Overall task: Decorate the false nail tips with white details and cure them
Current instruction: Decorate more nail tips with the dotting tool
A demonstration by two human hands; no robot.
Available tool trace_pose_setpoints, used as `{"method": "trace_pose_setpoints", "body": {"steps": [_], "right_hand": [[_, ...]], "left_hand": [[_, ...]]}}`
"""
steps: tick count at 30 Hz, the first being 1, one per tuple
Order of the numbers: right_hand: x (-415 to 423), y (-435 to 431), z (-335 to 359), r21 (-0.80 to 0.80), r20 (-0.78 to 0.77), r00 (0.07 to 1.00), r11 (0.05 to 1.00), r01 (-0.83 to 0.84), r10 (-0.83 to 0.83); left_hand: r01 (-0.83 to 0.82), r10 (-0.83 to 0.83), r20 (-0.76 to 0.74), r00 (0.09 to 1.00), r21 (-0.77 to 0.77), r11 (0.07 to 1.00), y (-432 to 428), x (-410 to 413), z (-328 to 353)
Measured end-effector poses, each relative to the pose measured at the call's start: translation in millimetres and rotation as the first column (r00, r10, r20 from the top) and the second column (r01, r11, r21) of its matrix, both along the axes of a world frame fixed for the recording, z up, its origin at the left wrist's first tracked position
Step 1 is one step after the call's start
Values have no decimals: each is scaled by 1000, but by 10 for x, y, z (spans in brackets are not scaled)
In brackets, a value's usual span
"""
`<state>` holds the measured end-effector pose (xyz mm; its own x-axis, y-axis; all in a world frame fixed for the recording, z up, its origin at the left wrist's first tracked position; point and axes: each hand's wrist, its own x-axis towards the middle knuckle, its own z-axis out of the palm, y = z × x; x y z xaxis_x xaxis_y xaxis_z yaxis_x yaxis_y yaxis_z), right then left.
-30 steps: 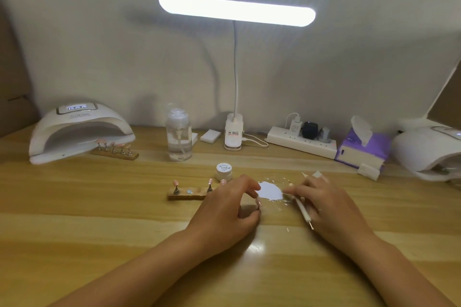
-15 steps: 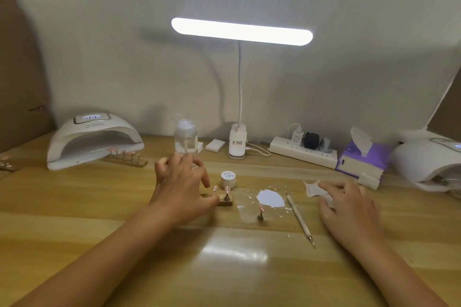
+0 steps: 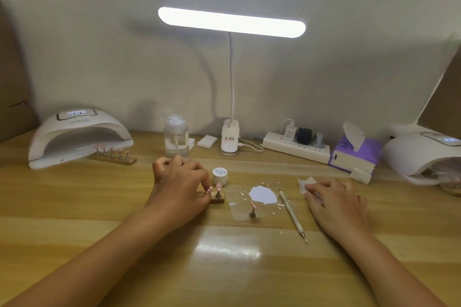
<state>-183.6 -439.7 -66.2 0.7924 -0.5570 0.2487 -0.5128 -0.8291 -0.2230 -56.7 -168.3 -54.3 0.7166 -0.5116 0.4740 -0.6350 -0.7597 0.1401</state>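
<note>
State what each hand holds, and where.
Left hand pinches a pink false nail tip on the wooden block, exact hold hidden; right hand rests flat on a white wipe.

Lit from a bar lamp (image 3: pixel 232 22) above the back edge of the table (image 3: pixel 74 219), blown out to flat white. Dim and greyish elsewhere, with soft curved shadows on the wall (image 3: pixel 99 45) behind. Pale glare patch on the tabletop towards the front edge, near the middle. Small glowing displays on the left nail lamp (image 3: pixel 79 137) and right nail lamp (image 3: pixel 421 157). Soft focus throughout, smeared most at the right edge. Bent by the wide lens towards the corners.
</note>
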Motion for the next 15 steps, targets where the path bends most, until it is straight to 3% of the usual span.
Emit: {"method": "trace_pose_setpoints", "body": {"steps": [4, 7, 11, 15], "right_hand": [[15, -19, -5, -52, 84, 996, 998, 17, -13], [24, -23, -29, -37, 236, 971, 999, -32, 40], [27, -1, -7, 8, 571, 813, 989, -147, 116], [42, 94, 22, -11, 724, 674, 979, -205, 149]], "left_hand": [[116, -101, 96, 990, -167, 979, -1, -37, 98], [254, -226, 118, 967, -361, 897, -55, -121, 157], [323, -406, -18, 913, -575, 751, -226, -345, 54], [337, -480, -53, 876, -645, 686, -334, -446, -95]]}}
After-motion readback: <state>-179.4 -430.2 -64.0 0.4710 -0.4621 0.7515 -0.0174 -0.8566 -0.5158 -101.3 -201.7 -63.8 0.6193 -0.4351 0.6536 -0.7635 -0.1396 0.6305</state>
